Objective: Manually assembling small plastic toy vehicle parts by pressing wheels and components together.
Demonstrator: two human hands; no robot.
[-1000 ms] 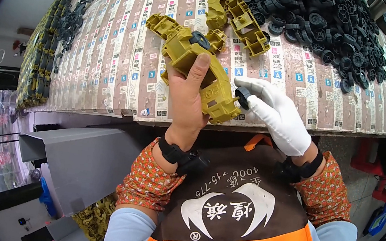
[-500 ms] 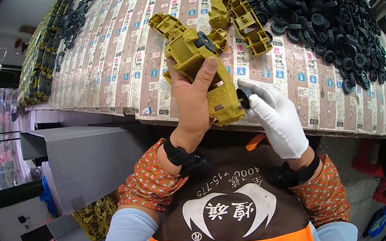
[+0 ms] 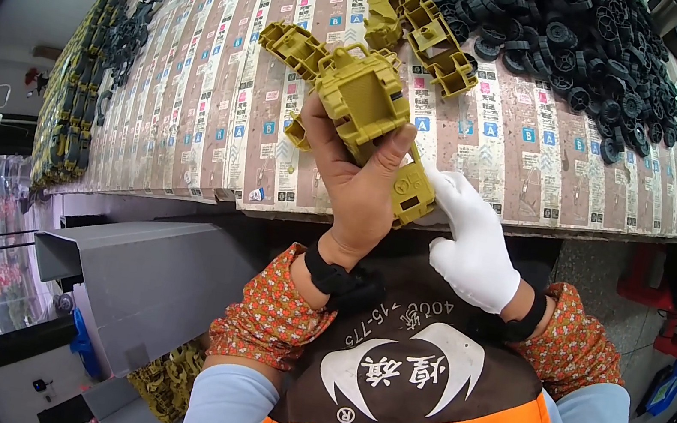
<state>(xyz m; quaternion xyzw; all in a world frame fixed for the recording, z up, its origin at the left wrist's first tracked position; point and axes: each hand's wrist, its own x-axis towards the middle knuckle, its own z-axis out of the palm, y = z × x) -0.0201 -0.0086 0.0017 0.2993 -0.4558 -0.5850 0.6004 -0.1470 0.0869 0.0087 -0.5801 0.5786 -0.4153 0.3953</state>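
My bare left hand (image 3: 364, 185) is closed round an olive-yellow plastic toy truck body (image 3: 367, 99), held above the table's near edge and turned with its open bed facing up. My right hand (image 3: 472, 243), in a white glove, lays its outstretched fingers against the truck's near end, with the thumb apart. No wheel shows at the gloved fingers; that side of the truck is hidden from view. Beyond the left hand, more olive-yellow truck parts lie on the table, among them a long frame (image 3: 440, 44) and a smaller piece (image 3: 293, 45).
A large heap of black toy wheels (image 3: 577, 55) covers the far right of the table (image 3: 223, 109). Rows of yellow and black parts (image 3: 74, 88) line its left edge, beside loose black pieces (image 3: 130, 35). A grey bin (image 3: 148, 271) stands below at left.
The truck body has been turned in my left hand so its bed now faces up. The black wheel in my gloved fingers is out of sight; those fingers have straightened against the truck.
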